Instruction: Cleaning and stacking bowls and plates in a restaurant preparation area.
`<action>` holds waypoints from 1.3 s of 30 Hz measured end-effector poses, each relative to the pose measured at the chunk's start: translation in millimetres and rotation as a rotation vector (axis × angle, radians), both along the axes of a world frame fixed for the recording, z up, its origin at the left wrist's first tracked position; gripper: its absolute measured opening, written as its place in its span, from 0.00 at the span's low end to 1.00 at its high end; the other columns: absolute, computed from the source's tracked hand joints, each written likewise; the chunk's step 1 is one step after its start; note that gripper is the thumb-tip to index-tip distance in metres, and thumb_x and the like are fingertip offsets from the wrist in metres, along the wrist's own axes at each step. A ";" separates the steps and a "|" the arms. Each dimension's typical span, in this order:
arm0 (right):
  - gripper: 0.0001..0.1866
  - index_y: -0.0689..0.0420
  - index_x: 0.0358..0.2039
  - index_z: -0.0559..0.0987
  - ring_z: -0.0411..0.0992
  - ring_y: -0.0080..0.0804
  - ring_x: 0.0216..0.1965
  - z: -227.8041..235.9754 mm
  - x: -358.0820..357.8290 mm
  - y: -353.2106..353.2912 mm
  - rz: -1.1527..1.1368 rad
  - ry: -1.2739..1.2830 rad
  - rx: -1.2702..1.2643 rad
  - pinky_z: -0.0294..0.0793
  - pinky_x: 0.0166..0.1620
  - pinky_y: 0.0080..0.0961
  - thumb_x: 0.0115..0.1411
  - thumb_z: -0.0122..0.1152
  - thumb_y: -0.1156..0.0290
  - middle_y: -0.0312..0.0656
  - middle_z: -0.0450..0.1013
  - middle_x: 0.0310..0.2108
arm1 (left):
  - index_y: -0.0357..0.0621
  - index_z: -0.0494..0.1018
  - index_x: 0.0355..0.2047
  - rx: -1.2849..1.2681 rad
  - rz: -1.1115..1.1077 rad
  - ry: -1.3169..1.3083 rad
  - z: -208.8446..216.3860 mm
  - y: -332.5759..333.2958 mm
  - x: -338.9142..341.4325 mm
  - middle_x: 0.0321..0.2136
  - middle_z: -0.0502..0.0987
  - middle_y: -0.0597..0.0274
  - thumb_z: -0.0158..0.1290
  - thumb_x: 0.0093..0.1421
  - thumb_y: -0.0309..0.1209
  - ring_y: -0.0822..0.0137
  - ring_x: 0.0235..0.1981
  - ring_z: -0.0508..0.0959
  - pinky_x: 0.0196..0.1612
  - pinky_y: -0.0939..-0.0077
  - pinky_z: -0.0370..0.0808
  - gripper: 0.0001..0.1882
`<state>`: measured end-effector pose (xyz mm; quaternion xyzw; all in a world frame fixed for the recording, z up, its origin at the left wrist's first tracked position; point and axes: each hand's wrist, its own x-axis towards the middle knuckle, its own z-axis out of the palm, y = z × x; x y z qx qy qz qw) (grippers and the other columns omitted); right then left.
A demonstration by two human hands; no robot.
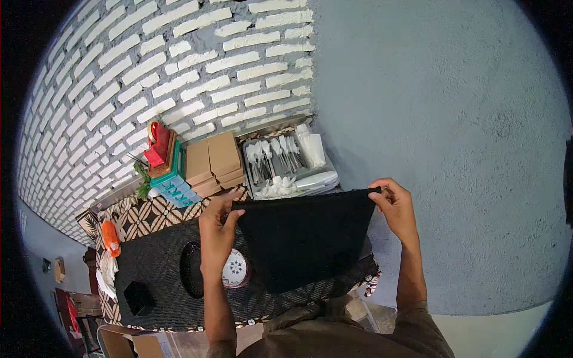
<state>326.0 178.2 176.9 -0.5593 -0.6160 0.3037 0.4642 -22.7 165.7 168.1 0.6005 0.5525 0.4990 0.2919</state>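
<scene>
A black cloth (304, 238) hangs spread out in front of me above the table, its top edge pulled nearly straight. My left hand (217, 234) pinches its upper left corner between thumb and fingers. At the upper right corner, my right hand (396, 209) grips it the same way. Just beside my left forearm sits a round white container with a blue flower pattern (236, 267), partly hidden by the arm. A black oval tray (190, 268) lies left of that forearm. The cloth covers the right part of the table from view.
The table has a black woven mat (161, 250) over a brown patterned tablecloth (156, 216). Behind stand a grey tray of wrapped cutlery (271, 156), brown cardboard boxes (213, 158), a teal box (180, 186) and a red tape dispenser (157, 146). Leftward are an orange pack (110, 237) and a black box (138, 298).
</scene>
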 end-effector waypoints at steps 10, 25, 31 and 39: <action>0.10 0.59 0.32 0.77 0.71 0.24 0.32 -28.6 26.5 -51.0 0.048 -0.051 0.265 0.68 0.33 0.18 0.48 0.61 0.85 0.40 0.75 0.35 | 0.38 0.72 0.33 0.381 0.035 0.134 -35.1 -77.5 22.6 0.37 0.77 0.51 0.48 0.44 0.11 0.56 0.40 0.80 0.42 0.72 0.75 0.15; 0.09 0.56 0.40 0.76 0.72 0.31 0.38 -145.7 22.3 -79.5 0.300 -0.152 -0.579 0.72 0.42 0.29 0.58 0.59 0.74 0.40 0.75 0.37 | 0.36 0.69 0.40 -0.197 -0.044 0.198 -156.5 -124.9 26.1 0.37 0.72 0.46 0.50 0.56 0.18 0.46 0.40 0.73 0.44 0.63 0.70 0.10; 0.09 0.58 0.38 0.76 0.71 0.27 0.34 -210.9 13.1 8.7 0.183 -0.065 -0.227 0.71 0.39 0.25 0.56 0.61 0.75 0.38 0.74 0.32 | 0.35 0.68 0.41 -0.197 0.159 0.218 -201.0 -30.8 62.2 0.37 0.73 0.42 0.48 0.57 0.18 0.43 0.39 0.74 0.42 0.60 0.70 0.10; 0.10 0.57 0.39 0.77 0.70 0.28 0.34 -243.4 3.5 37.2 0.195 -0.191 -0.274 0.70 0.41 0.26 0.56 0.62 0.73 0.40 0.71 0.32 | 0.36 0.67 0.40 -0.313 0.249 0.335 -234.7 -2.4 53.6 0.39 0.73 0.42 0.50 0.57 0.21 0.41 0.37 0.75 0.40 0.55 0.71 0.11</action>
